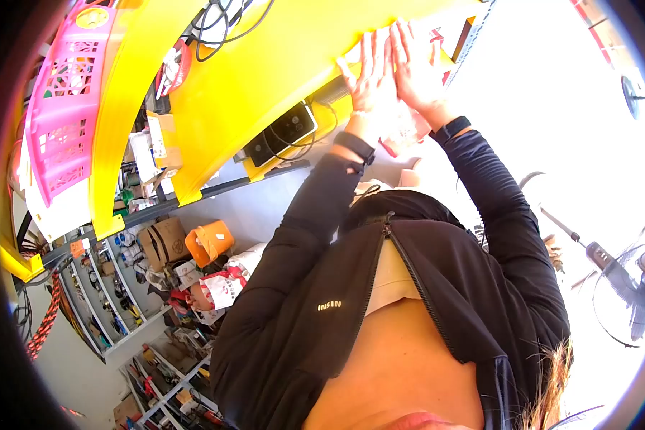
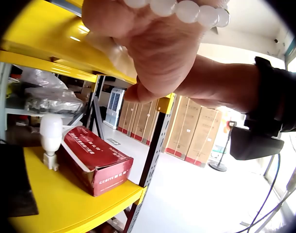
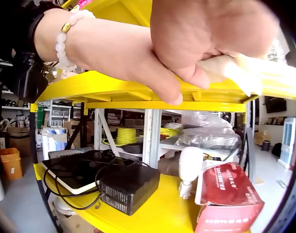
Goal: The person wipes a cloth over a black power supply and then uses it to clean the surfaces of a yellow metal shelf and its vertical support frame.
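Observation:
Both hands are up at the yellow top shelf (image 1: pixel 265 50), side by side with fingers straight in the head view. My left hand (image 1: pixel 369 82), with a white bead bracelet (image 3: pixel 60 48) at its wrist, lies flat with fingers pointing away from me. Close beside it, my right hand (image 1: pixel 417 75) has its fingers extended and its thumb side outward. A pale, washed-out thing (image 3: pixel 225 68) shows beneath the hands at the shelf edge; I cannot tell what it is. Glare and the palms hide part of it.
On the lower yellow shelf stand a red box (image 2: pixel 97 158), a white bulb (image 2: pixel 51 133), a black power unit (image 3: pixel 130 187) and a flat black device (image 3: pixel 82 167) with cables. A pink basket (image 1: pixel 64 107) is at left. Tall cartons (image 2: pixel 191 128) stand behind.

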A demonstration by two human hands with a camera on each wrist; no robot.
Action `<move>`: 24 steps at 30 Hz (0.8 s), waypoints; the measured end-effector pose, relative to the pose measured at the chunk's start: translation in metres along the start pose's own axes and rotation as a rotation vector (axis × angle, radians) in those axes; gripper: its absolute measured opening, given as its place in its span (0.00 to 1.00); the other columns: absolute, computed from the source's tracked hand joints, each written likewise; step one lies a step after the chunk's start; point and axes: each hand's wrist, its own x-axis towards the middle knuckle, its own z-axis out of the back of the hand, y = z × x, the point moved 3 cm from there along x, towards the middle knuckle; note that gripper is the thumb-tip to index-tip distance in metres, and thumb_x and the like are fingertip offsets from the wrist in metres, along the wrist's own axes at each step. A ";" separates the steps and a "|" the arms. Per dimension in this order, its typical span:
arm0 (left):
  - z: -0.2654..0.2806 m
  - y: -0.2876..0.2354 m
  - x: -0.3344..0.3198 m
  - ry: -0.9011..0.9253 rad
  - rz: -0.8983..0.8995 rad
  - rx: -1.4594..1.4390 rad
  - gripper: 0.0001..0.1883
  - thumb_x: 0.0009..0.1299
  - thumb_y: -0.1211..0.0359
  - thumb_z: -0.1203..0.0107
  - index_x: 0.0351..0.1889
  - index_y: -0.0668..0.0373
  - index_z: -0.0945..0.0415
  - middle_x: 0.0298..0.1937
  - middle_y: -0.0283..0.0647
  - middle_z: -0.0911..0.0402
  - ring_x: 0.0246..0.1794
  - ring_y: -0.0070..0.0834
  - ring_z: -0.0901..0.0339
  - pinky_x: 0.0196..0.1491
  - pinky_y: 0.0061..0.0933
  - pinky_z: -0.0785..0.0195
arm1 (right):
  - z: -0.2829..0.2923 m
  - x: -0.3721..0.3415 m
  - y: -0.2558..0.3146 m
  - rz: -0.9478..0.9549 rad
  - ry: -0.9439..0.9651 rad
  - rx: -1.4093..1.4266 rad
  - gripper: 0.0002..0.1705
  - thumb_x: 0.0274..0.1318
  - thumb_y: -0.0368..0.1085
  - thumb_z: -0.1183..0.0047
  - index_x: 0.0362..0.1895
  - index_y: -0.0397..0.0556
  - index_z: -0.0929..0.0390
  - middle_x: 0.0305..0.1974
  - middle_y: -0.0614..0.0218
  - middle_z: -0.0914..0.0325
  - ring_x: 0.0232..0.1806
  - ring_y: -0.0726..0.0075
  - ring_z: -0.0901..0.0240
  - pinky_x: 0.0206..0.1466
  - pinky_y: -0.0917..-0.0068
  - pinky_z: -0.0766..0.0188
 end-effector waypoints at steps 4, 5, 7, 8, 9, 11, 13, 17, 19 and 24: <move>0.017 0.020 -0.014 0.106 0.014 -0.181 0.40 0.66 0.64 0.52 0.77 0.54 0.54 0.80 0.35 0.60 0.81 0.34 0.68 0.67 0.78 0.81 | -0.012 -0.006 0.008 0.043 0.096 0.066 0.36 0.63 0.35 0.63 0.76 0.54 0.53 0.78 0.64 0.61 0.80 0.60 0.68 0.74 0.35 0.66; 0.018 0.022 -0.017 0.129 0.009 -0.197 0.40 0.65 0.65 0.51 0.77 0.54 0.53 0.80 0.35 0.60 0.81 0.34 0.68 0.67 0.78 0.80 | -0.016 -0.007 0.006 0.064 0.100 0.060 0.37 0.63 0.34 0.63 0.76 0.54 0.53 0.78 0.64 0.61 0.80 0.60 0.68 0.74 0.36 0.65; 0.011 0.021 -0.019 0.101 -0.003 -0.139 0.43 0.63 0.64 0.46 0.76 0.57 0.53 0.80 0.38 0.61 0.81 0.37 0.69 0.66 0.79 0.77 | -0.016 -0.007 0.000 0.098 0.103 0.040 0.37 0.63 0.34 0.63 0.76 0.54 0.53 0.78 0.64 0.61 0.80 0.59 0.68 0.74 0.38 0.64; 0.011 0.018 -0.019 0.109 0.002 -0.133 0.43 0.62 0.63 0.45 0.76 0.58 0.53 0.80 0.39 0.61 0.81 0.38 0.70 0.66 0.79 0.77 | -0.012 -0.007 0.003 0.095 0.115 0.029 0.41 0.56 0.28 0.59 0.76 0.52 0.53 0.77 0.60 0.59 0.79 0.56 0.64 0.76 0.48 0.64; 0.011 0.015 -0.019 0.116 0.005 -0.127 0.44 0.62 0.63 0.44 0.76 0.58 0.52 0.80 0.40 0.61 0.81 0.39 0.70 0.66 0.79 0.77 | -0.014 -0.008 0.002 0.095 0.106 0.043 0.39 0.59 0.31 0.60 0.76 0.53 0.53 0.78 0.62 0.60 0.79 0.57 0.65 0.75 0.47 0.63; 0.011 0.012 -0.018 0.115 -0.002 -0.094 0.44 0.62 0.62 0.44 0.75 0.60 0.52 0.80 0.42 0.62 0.81 0.40 0.71 0.66 0.79 0.77 | -0.018 -0.009 -0.001 0.093 0.087 0.070 0.36 0.64 0.37 0.63 0.76 0.55 0.53 0.78 0.66 0.61 0.80 0.61 0.66 0.75 0.44 0.62; 0.013 0.011 -0.017 0.121 -0.004 -0.092 0.44 0.62 0.62 0.44 0.75 0.61 0.51 0.80 0.43 0.63 0.81 0.41 0.72 0.66 0.79 0.78 | -0.021 -0.010 -0.001 0.090 0.065 0.103 0.35 0.65 0.39 0.63 0.76 0.56 0.52 0.78 0.66 0.60 0.79 0.61 0.65 0.75 0.45 0.61; 0.019 0.010 -0.016 0.138 0.012 -0.147 0.43 0.62 0.61 0.44 0.75 0.62 0.50 0.80 0.43 0.63 0.81 0.41 0.72 0.66 0.79 0.78 | -0.017 -0.008 0.000 0.097 0.101 0.106 0.37 0.63 0.35 0.58 0.76 0.51 0.52 0.78 0.61 0.59 0.79 0.56 0.64 0.76 0.52 0.61; 0.019 0.009 -0.016 0.140 0.007 -0.135 0.43 0.62 0.61 0.44 0.74 0.62 0.49 0.80 0.44 0.63 0.81 0.42 0.72 0.66 0.79 0.78 | -0.016 -0.008 0.000 0.099 0.112 0.112 0.37 0.63 0.36 0.59 0.76 0.51 0.52 0.78 0.61 0.59 0.79 0.56 0.64 0.76 0.52 0.62; 0.015 0.004 -0.012 0.164 -0.022 -0.062 0.43 0.61 0.61 0.43 0.74 0.63 0.48 0.80 0.46 0.63 0.81 0.44 0.72 0.67 0.78 0.78 | -0.019 -0.009 -0.004 0.132 0.119 0.091 0.37 0.63 0.36 0.58 0.75 0.52 0.51 0.77 0.60 0.59 0.79 0.55 0.63 0.76 0.53 0.62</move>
